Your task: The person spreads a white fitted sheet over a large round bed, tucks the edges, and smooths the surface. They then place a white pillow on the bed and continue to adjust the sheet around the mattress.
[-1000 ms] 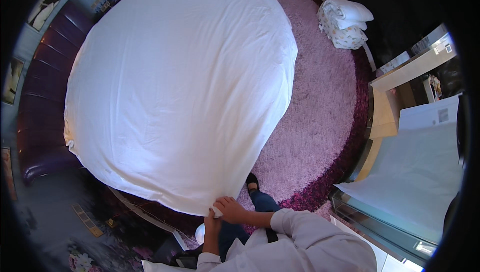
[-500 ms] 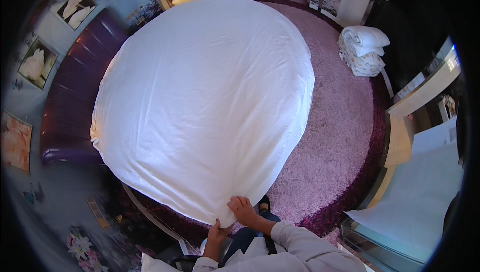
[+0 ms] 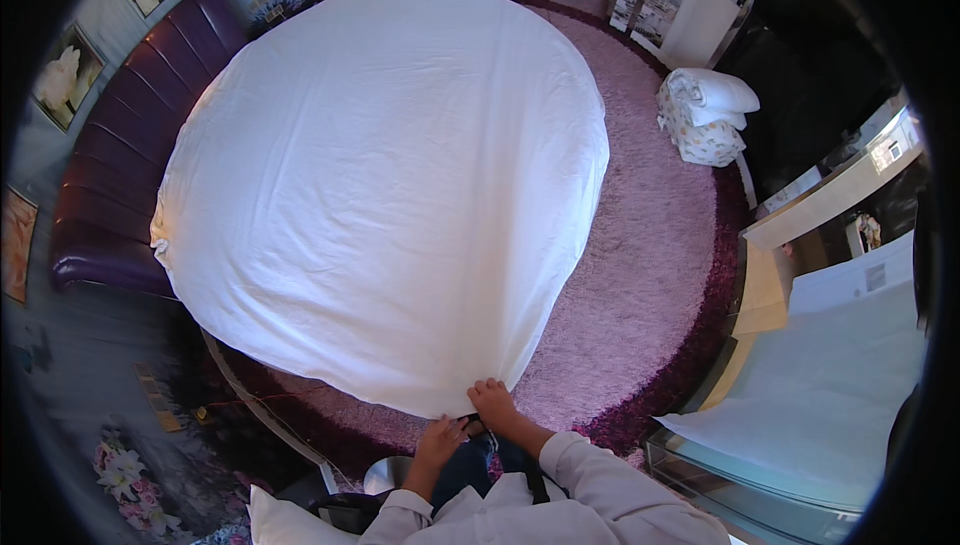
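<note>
A large white bed sheet (image 3: 390,185) is spread over a round bed, with its near edge drawn toward me in long creases. At that near edge my right hand (image 3: 494,405) is closed, its fingers curled over the cloth. Just to its left and a little lower, my left hand (image 3: 438,443) has its fingertips at the sheet's hem and appears to pinch it; its fingers partly hide the cloth there. The sheet's left side has a bunched, crumpled spot.
A purple padded headboard (image 3: 130,140) curves along the left. A round pink rug (image 3: 640,315) with a dark border lies under the bed. Folded bedding (image 3: 705,115) is stacked at the right. Near me are a glass-sided cabinet (image 3: 740,475) and a white pillow (image 3: 285,520).
The bed and room have shifted up and left in view. My left hand has moved slightly down relative to the hem, and the sheet's near edge looks straighter and more creased toward my right hand.
</note>
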A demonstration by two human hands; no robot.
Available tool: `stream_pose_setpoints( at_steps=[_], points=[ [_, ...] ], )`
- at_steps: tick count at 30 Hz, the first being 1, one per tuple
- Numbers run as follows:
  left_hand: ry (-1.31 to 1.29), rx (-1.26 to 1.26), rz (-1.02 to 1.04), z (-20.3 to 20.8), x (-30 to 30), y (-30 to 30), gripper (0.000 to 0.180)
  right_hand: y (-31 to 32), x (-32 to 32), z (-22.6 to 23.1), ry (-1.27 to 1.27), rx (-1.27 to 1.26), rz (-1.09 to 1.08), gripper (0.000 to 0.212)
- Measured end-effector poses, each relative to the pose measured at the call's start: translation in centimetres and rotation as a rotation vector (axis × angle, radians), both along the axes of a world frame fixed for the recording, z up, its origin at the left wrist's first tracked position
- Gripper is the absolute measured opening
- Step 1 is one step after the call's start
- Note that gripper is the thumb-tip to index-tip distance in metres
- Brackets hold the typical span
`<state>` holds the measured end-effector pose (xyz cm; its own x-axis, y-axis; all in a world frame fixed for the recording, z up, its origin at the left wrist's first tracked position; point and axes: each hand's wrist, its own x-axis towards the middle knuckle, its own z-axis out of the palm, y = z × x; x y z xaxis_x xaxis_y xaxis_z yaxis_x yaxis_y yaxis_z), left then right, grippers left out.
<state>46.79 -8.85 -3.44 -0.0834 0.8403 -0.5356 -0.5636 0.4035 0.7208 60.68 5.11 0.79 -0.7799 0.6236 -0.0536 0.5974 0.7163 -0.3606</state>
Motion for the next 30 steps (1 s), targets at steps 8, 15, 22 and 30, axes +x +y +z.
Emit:
stream_pose_setpoints(
  at_steps=[8, 15, 22, 30],
  points=[
    [-0.029, 0.268, 0.021, -0.4, 4.7, 2.8, 0.038, -0.3, -0.6, 0.7, 0.199, -0.229, -0.11, 0.03],
    [1.167, 0.057, -0.345, 1.4, 8.1, 3.9, 0.034, -0.4, -2.4, -1.0, 0.364, -0.443, -0.057, 0.027],
    [0.948, -0.35, -0.244, 8.3, 10.8, 7.2, 0.03, 5.6, 4.5, -0.1, 0.332, -0.524, 0.228, 0.042],
    [-0.226, -0.589, 0.594, 2.1, 8.2, 3.4, 0.032, 17.2, 9.7, 3.3, 0.237, 0.047, 0.647, 0.05]
  ],
)
